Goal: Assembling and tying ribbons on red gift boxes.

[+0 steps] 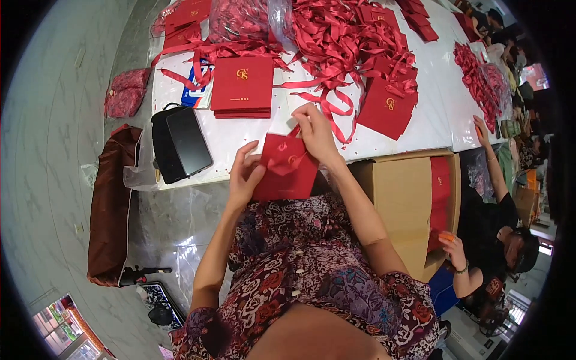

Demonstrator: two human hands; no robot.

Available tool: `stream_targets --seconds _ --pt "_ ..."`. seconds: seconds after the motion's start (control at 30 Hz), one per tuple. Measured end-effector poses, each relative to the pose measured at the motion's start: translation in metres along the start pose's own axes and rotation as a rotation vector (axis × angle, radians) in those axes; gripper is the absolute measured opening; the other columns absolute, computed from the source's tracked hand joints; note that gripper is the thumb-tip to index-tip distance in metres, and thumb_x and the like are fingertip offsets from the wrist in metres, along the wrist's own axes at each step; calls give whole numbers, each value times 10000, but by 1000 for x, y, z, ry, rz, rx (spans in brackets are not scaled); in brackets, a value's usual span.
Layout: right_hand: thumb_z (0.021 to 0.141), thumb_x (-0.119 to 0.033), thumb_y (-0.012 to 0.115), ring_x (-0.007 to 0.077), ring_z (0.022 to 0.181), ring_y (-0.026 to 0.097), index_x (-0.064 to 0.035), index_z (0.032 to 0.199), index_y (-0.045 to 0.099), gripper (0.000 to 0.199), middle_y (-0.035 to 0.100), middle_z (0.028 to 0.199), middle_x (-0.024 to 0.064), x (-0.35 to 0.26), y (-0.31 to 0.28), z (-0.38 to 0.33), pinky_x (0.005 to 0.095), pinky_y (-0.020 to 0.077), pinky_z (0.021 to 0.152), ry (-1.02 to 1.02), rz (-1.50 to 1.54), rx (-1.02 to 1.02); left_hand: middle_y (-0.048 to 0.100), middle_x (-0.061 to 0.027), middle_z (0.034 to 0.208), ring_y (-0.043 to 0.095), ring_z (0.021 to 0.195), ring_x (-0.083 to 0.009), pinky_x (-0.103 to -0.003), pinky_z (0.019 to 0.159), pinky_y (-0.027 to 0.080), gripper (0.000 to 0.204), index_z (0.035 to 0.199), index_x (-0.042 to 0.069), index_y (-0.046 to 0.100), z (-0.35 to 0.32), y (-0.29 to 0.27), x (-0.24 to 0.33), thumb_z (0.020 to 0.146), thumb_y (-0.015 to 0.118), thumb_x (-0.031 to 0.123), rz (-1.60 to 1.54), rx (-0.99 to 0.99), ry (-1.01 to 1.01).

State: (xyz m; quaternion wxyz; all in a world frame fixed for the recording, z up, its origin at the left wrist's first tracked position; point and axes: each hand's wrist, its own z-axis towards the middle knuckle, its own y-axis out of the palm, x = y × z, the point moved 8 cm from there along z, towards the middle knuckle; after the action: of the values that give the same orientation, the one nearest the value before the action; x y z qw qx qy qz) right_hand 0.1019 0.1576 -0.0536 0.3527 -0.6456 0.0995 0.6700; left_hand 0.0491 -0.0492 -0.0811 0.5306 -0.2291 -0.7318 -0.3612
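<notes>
**Holding one red paper bag between both hands at the table edge**

Gripping from two sides, the hands share a single flat red paper bag (pixel 287 171) just in front of the chest, between the white table (pixel 240 141) and the lap. The left hand (pixel 243 175) pinches the bag's left edge, fingers curled narrow around it. The right hand (pixel 317 135) sits at the upper right corner, fingertips closed on a short red ribbon end there. The bag's long axis tilts slightly, running from lower left up to the right, so the top edge lies nearer the right hand, which is also the hand closer to the table.

Counting what lies ahead: one neat stack of red bags (pixel 242 87) straight beyond the left hand, one loose bag (pixel 387 108) beyond the right, and one big tangle of red ribbons (pixel 336 36) behind both; further bags at the far edge are too jumbled to count. One black pouch (pixel 180 143) rests at the table's left end. One open cardboard box (pixel 408 204) stands to the right, where another person's hand (pixel 453 249) reaches toward it.
</notes>
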Motion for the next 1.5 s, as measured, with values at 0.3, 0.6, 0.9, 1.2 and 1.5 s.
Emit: stream_targets --seconds 0.3,0.6,0.9,1.2,1.5 --pt "978 -186 550 167 626 634 1 991 586 191 635 777 99 19 3 15 307 494 580 136 139 185 599 -68 1232 567 1130 -160 -323 973 454 580 1342 8 495 -19 20 -10 847 756 163 -16 128 46" --pt "963 -181 580 107 630 544 -3 955 627 184 623 753 56 51 -21 52 272 476 592 78 126 315 662 -44 1070 576 978 -94 -265 841 482 238 1189 -25 596 -41 40 -8 985 583 98 178 235 54" --pt "853 -153 679 292 853 609 -48 939 693 137 616 933 120 19 -26 56 389 491 756 -149 -361 175 586 -151 1139 581 1058 -305 -383 909 468 537 1266 8 557 -35 50 69 748 680 -62 824 185 486" --pt "852 -81 636 341 915 543 -26 928 593 103 568 931 129 17 -3 55 459 497 726 -279 -676 112 486 -149 1283 468 1207 -355 -483 992 381 705 1332 79 509 -16 76 14 675 765 93 1366 1 409" --pt "897 -82 585 319 811 588 -26 960 574 85 613 844 129 -27 -18 10 438 443 721 -208 -289 49 564 -138 1213 518 1059 -331 -419 888 433 518 1273 75 587 39 51 30 783 736 148 1269 129 505"
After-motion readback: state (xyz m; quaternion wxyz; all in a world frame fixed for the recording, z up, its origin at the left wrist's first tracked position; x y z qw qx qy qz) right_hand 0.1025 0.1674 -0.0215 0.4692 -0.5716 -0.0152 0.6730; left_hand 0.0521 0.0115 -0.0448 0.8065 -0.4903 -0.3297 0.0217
